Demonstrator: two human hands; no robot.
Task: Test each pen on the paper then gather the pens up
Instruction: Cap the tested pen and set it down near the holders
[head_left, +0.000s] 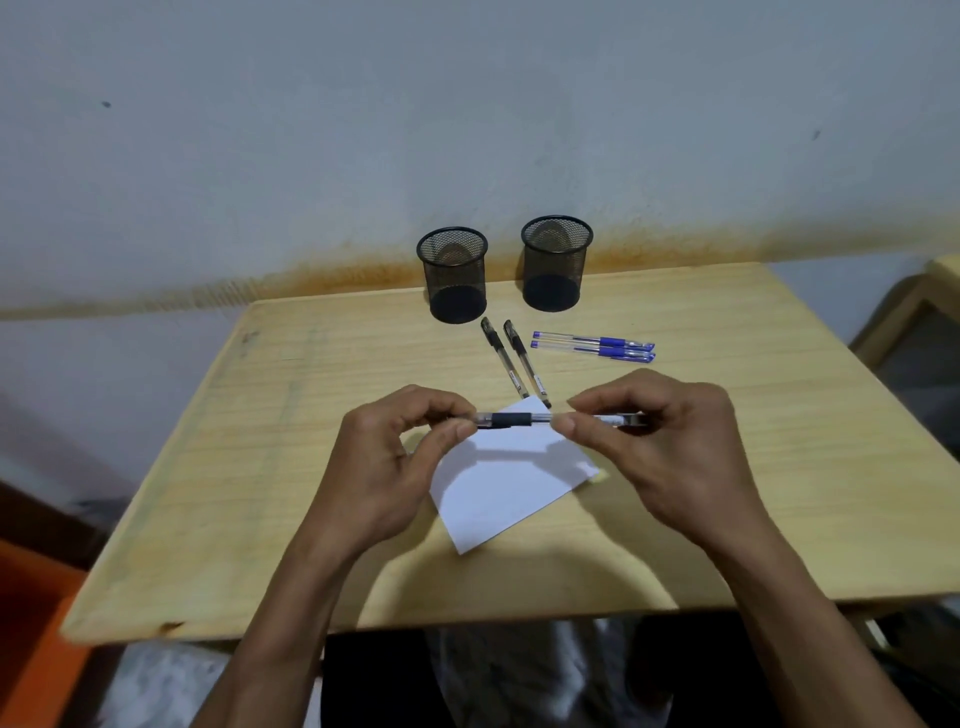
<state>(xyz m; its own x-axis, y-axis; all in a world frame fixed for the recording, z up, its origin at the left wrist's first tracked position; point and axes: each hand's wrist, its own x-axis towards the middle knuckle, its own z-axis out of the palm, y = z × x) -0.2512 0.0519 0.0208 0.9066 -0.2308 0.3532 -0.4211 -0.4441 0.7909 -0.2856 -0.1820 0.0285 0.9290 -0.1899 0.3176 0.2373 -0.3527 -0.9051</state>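
Black gel pen (511, 420) with clear barrel and rubbery dark grip, held level above white paper sheet (506, 483). Left hand (387, 467) pinching pen's left end, fingertips curled round it; right hand (670, 441) pinching barrel toward the right end, thumb and forefinger closed on it. Cap possibly at left end, hard to tell under fingers.

Paper flat on table, turned diamond-wise, one corner pointing to the near edge. Two more black pens (511, 364) lying side by side beyond paper, slanted, lower tips at or just touching paper's far corner. Two blue pens (592, 347) parallel, nearly touching, to the right of the black pair, apart from paper.

Two black wire-mesh cups (506, 267), round, upright, at table's far edge near wall, a gap between them.

Light wooden table (234, 467), smooth grain, rounded front edge with chipped near-left corner. Bare surface left of hands and right of them. Wall pale with rusty stain band along table line.
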